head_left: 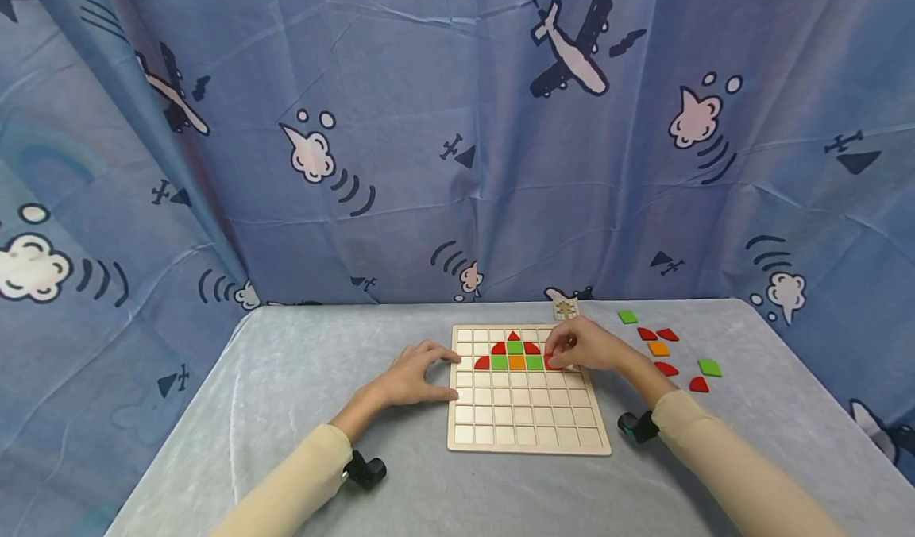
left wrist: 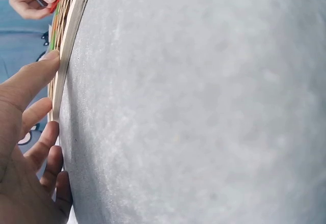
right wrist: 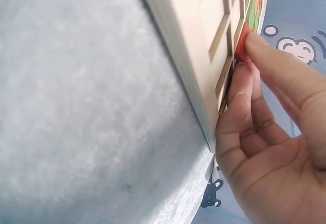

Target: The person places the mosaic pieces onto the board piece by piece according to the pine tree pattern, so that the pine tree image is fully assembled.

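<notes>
A square wooden grid board (head_left: 529, 418) lies on the table, its upper rows partly filled with red, green and orange tiles. The orange tile (head_left: 517, 362) sits between green ones, and a red triangle (head_left: 513, 336) tops the pattern. My right hand (head_left: 588, 345) pinches a red quarter-round tile (right wrist: 243, 43) between thumb and fingers, at the right end of the third row. My left hand (head_left: 415, 374) rests at the board's left edge, thumb and fingertips touching or close to it, fingers loosely extended.
Right of the board lie loose tiles: green ones (head_left: 710, 368), an orange square (head_left: 658, 349) and several red quarter-rounds (head_left: 699, 384). Behind the board is a small patterned card (head_left: 565, 308). A blue printed curtain (head_left: 400, 140) hangs along the table's far edge.
</notes>
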The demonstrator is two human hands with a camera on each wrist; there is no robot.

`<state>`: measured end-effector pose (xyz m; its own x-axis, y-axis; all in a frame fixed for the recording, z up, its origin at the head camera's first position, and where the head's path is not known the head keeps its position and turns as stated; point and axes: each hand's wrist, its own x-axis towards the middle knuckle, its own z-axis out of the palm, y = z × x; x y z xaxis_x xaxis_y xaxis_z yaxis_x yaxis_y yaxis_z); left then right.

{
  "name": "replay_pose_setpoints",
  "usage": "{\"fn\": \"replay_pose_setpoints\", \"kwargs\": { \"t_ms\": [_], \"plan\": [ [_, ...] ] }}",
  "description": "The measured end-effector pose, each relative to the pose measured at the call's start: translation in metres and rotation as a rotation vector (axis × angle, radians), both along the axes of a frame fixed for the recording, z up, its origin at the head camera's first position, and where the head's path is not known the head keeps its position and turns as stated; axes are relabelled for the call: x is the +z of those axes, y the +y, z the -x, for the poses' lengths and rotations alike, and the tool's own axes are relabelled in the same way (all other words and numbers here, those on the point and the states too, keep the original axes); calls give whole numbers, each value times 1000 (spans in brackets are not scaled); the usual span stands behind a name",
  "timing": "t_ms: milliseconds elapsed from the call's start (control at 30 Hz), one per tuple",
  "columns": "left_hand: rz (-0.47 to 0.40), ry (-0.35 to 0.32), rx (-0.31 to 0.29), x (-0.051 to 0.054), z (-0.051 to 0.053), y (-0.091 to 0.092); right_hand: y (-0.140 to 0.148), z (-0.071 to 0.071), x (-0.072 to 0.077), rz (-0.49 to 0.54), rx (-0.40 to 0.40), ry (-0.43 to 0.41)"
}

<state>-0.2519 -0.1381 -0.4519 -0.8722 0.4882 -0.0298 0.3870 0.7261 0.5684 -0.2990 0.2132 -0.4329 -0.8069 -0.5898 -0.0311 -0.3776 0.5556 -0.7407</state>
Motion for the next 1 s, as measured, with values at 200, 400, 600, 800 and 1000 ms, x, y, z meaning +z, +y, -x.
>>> {"fn": "replay_pose_setpoints", "kwargs": {
  "t_ms": [200, 400, 600, 800, 1000],
  "plan": [
    [4, 4, -2, -1, 0, 1, 8, -4, 3, 3, -9, 14],
    [7, 0, -3, -2, 1, 1, 26, -10, 5, -4, -52, 33],
    [8, -6, 4, -1, 1, 0, 45, -16, 7, -2, -103, 6],
    [17, 1, 1, -3, 2, 0, 60, -20, 7, -31, -144, 2],
    [19, -3, 4, -3, 2, 0, 73, -24, 6, -39, -168, 27]
  ]
}}
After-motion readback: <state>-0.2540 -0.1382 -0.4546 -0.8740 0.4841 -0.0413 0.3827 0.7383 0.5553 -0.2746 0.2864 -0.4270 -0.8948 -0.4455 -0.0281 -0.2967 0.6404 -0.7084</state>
